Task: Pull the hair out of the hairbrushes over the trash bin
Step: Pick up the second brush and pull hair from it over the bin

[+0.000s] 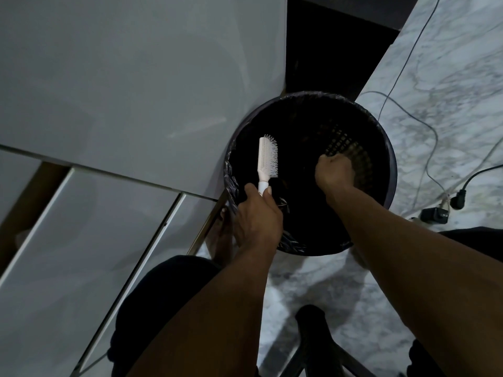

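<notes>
From the head view, the left hand (257, 219) grips the white hairbrush (267, 159) by its handle, above the trash bin (386, 148). The right hand (335, 171) hangs fisted over the bin; contents unclear. The brush looks light and rigid; the handle seems the best place to hold it.

No text, label, brand, number or sign can be read anywhere in view. The white hairbrush (267, 159), the black trash bin (386, 159) and the pale panels (122, 77) on the left show no legible print.
</notes>
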`<state>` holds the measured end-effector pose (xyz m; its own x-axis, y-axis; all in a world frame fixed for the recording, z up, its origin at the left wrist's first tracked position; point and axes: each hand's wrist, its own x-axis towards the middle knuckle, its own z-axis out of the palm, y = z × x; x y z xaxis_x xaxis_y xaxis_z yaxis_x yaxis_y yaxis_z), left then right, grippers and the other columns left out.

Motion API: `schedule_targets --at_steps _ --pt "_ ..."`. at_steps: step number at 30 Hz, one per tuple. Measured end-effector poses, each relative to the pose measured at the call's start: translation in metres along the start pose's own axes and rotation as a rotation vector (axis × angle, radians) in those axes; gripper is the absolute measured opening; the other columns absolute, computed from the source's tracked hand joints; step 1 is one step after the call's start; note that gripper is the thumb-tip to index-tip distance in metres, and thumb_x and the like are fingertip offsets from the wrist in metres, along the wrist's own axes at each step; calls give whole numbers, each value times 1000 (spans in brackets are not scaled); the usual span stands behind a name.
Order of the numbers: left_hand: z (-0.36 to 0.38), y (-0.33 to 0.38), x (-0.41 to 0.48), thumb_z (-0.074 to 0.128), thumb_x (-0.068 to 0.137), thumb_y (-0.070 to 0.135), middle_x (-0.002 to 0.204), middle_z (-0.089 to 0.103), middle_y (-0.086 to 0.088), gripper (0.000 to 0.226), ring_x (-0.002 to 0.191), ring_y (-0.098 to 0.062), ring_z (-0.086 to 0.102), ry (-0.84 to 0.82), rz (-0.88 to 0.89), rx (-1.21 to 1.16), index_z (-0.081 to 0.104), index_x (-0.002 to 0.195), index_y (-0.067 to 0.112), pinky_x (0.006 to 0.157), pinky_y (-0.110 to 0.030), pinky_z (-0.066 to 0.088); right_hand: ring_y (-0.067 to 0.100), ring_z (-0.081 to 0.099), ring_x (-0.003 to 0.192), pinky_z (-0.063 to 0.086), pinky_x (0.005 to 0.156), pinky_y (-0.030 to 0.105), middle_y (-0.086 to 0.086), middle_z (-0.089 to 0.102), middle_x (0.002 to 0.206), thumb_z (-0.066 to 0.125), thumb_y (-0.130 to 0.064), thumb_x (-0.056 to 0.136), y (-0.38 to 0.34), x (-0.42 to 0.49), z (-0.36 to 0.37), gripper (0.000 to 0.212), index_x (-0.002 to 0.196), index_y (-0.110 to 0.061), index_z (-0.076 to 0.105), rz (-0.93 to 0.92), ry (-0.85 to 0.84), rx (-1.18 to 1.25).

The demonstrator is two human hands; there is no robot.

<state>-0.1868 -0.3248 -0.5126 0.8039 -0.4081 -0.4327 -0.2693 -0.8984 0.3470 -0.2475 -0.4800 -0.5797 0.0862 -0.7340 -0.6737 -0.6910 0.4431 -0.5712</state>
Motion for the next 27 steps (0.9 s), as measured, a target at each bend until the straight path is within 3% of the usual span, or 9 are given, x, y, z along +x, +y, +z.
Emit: schedule_targets --at_steps 2,4,7,10,12,15,21,24,27 --pt "1 0 0 34 105 44 97 67 -15 33 86 -37 66 3 10 -18 45 113 14 62 -40 47 38 45 130 37 112 49 14 54 133 54 -31 90 1 -10 2 25 111 -18 55 5 -39 -181" --pt "0 1 -1 34 105 44 96 67 -14 33 85 -36 66 -2 27 -16 45 112 14 63 -41 49 37 36 137 32 114 51 12 47 142 56 -33 90 -2 -19 6 37 124 -21 57 -31 0 -269" --pt "-2 3 -3 32 106 45 99 67 -12 34 88 -35 66 -20 30 40 45 115 15 61 -38 40 28 60 117 47 99 38 5 68 115 58 -32 88 -8 -20 11 20 103 -25 70 -169 54 -103" --pt "-2 3 -4 33 106 45 99 65 -11 35 87 -33 65 -42 50 34 46 115 14 61 -37 39 15 70 84 54 80 30 -4 73 83 68 -22 85 -13 -19 16 10 79 -27 73 -266 -106 128" --pt "2 2 -4 35 105 44 98 65 -12 33 85 -33 64 -60 68 -18 46 112 14 62 -39 43 11 65 74 53 72 31 -4 70 79 74 -19 84 -15 -21 20 8 83 -27 73 -303 -224 177" --pt "5 1 -4 37 105 43 94 65 -13 31 83 -34 64 -65 107 -49 46 109 14 64 -41 49 13 67 76 59 72 35 -2 72 84 77 -26 83 -13 -17 25 7 87 -22 73 -275 -216 177" --pt "5 3 -8 38 105 40 93 64 -13 29 81 -34 64 -57 154 -64 45 113 12 62 -38 44 19 72 73 64 63 42 5 73 96 78 -34 84 -17 -22 17 32 101 -8 70 -115 -347 327" --pt "4 2 -10 38 106 39 93 63 -13 29 80 -34 62 -72 174 -61 45 114 12 61 -36 39 17 66 64 64 63 46 10 69 88 81 -24 84 -19 -22 16 22 92 -6 71 -155 -320 366" --pt "4 1 -10 39 105 40 90 63 -11 27 77 -32 63 -85 198 -91 44 109 14 59 -36 41 9 63 58 60 63 36 3 69 74 80 -21 84 -17 -17 16 13 83 -10 73 -243 -194 294"
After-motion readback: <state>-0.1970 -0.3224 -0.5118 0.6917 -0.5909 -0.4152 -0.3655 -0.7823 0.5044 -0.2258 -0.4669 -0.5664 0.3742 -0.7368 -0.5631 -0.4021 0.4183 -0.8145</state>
